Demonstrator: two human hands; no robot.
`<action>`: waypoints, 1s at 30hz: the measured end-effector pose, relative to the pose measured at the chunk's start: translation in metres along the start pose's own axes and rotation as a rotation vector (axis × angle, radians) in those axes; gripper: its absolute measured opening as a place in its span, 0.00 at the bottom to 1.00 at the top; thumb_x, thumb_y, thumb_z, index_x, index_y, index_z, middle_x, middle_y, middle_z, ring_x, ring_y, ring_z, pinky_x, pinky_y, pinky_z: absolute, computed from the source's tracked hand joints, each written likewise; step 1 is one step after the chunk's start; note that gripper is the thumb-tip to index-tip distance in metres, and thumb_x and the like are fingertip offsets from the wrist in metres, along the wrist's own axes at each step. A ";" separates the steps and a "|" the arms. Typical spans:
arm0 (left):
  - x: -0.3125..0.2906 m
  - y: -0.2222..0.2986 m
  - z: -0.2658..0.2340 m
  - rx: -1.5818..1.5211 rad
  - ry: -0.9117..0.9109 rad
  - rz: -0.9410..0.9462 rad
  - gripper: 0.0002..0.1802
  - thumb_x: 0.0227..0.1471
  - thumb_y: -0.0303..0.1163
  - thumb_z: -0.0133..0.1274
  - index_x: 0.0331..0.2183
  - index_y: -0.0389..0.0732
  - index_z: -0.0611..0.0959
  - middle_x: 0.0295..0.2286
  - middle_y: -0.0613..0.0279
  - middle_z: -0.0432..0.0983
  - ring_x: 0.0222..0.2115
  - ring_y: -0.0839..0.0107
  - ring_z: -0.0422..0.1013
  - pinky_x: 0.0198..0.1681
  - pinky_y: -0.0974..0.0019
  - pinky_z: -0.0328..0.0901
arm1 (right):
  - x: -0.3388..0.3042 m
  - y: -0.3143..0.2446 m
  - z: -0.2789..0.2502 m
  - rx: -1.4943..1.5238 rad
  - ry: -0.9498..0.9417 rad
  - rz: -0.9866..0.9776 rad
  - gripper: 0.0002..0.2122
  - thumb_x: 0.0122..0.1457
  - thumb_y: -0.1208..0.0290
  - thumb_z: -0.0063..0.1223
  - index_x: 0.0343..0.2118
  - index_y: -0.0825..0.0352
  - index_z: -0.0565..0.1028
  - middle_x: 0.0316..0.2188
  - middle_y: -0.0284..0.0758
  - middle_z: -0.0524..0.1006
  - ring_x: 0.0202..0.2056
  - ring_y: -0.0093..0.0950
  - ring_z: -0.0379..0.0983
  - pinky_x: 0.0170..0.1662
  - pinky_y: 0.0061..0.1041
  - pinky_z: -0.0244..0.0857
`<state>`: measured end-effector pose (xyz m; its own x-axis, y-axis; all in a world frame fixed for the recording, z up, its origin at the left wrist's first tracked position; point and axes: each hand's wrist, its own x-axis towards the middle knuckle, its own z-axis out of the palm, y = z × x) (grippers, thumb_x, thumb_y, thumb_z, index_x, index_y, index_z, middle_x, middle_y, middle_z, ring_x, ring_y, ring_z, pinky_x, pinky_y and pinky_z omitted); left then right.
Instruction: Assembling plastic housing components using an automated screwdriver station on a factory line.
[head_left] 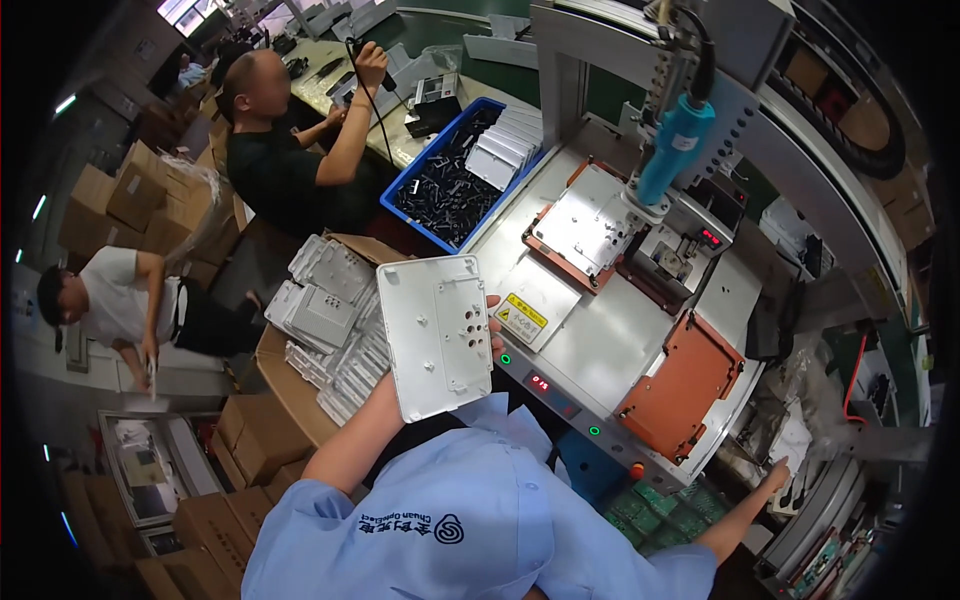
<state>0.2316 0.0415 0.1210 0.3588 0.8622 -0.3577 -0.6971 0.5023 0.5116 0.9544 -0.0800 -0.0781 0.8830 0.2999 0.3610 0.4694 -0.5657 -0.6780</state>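
White plastic panel (436, 335) upright, long axis vertical

The left hand (492, 335) holds a plastic panel (435, 335) upright just left of the machine table (610, 330), above an open carton (300, 385) packed with like panels (335, 310). On the table, a fixture plate (585, 230) lies at the far edge under the hanging screwdriver (672, 150), and an empty fixture (682, 385) lies at the near right corner. Behind the table's far left corner stands a bin (450, 185) holding small parts and stacked panels. The right hand (775, 475) reaches to racks (815, 500) beyond the table's right edge. Circuit boards (660, 515) lie below the near edge.
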 end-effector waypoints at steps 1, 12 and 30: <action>0.000 0.000 -0.006 -0.013 -0.007 0.003 0.27 0.61 0.41 0.37 0.55 0.32 0.63 0.36 0.50 0.73 0.37 0.56 0.73 0.44 0.58 0.70 | -0.004 -0.023 -0.009 -0.026 0.013 0.016 0.17 0.61 0.59 0.45 0.46 0.66 0.73 0.37 0.44 0.77 0.35 0.40 0.74 0.40 0.35 0.67; 0.004 0.007 -0.028 -0.092 -0.005 0.020 0.28 0.61 0.45 0.34 0.55 0.36 0.64 0.48 0.53 0.67 0.48 0.57 0.67 0.52 0.57 0.65 | -0.388 -0.435 -0.036 0.806 -1.671 -0.081 0.16 0.64 0.71 0.39 0.53 0.70 0.65 0.43 0.40 0.72 0.40 0.26 0.71 0.43 0.23 0.67; -0.070 0.091 -0.246 -0.268 0.551 0.351 0.27 0.50 0.23 0.55 0.52 0.37 0.68 0.47 0.57 0.69 0.49 0.63 0.67 0.53 0.59 0.62 | -0.558 -0.595 0.222 0.446 -1.413 -1.059 0.11 0.57 0.65 0.52 0.38 0.65 0.77 0.33 0.42 0.77 0.36 0.37 0.74 0.40 0.30 0.67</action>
<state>-0.0096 0.0109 0.0005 -0.2322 0.7761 -0.5863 -0.8684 0.1061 0.4844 0.1822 0.2600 -0.0187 -0.5281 0.8416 0.1133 0.5247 0.4283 -0.7357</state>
